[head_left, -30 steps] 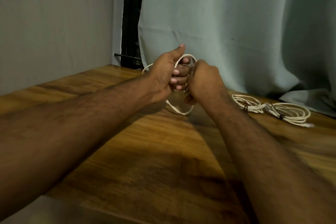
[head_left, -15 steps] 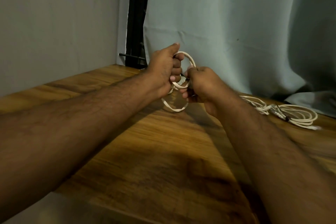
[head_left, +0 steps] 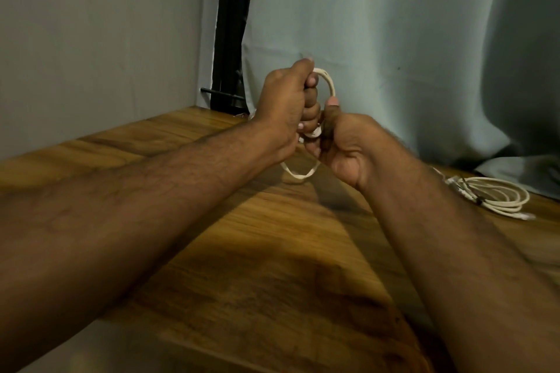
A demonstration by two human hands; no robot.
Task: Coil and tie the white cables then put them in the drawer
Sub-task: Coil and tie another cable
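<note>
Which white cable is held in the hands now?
The coiled cable gripped by left hand and right hand; the other coil lies on the table.

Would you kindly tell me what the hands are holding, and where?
Both hands, left and right, grip the coiled white cable at the coil's middle.

Setting: a room in a home, most likely. A wood-grain table [head_left: 272, 251] stands pushed against a plain grey wall [head_left: 100, 39]. A pale blue-green curtain [head_left: 378, 39] hangs to the table's far edge, beside a dark window frame [head_left: 233, 24]. Dim indoor light. Coiled white cables [head_left: 497, 195] lie at the table's far right edge.
</note>
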